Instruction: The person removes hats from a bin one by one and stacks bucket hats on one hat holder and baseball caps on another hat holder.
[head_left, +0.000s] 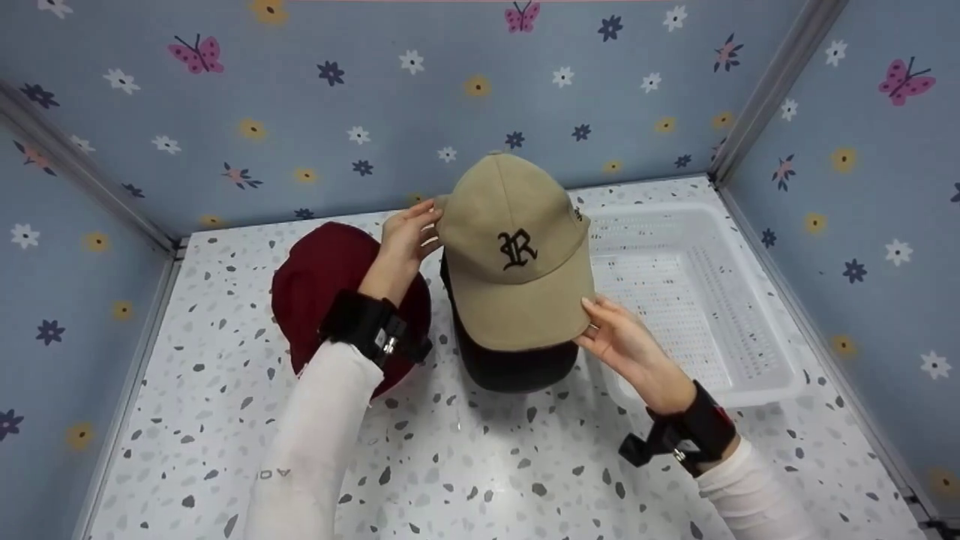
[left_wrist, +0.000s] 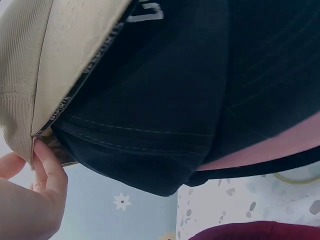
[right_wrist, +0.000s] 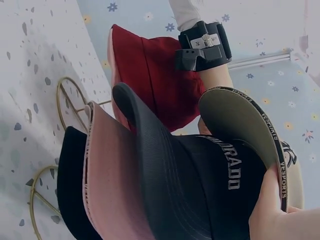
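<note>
A beige baseball cap [head_left: 517, 217] with a dark emblem on its front is held over a stack of hats in the middle. My left hand [head_left: 405, 244] pinches its rear edge at the left side. The right hand [head_left: 630, 349] grips the right corner of its brim, thumb and fingers on either face. Right below, a dark navy cap [right_wrist: 205, 165] with pale lettering tops the stack; a pink brim [right_wrist: 115, 180] and a black brim [right_wrist: 72, 185] show under it. Whether the beige cap touches the navy crown is hidden.
A dark red hat [head_left: 330, 277] stands to the left, partly behind my left wrist. On the right sits a white plastic basket [head_left: 772, 337]. Gold wire stands [right_wrist: 37, 195] are beneath the hats. Patterned panels [head_left: 480, 45] wall the speckled table [head_left: 487, 480].
</note>
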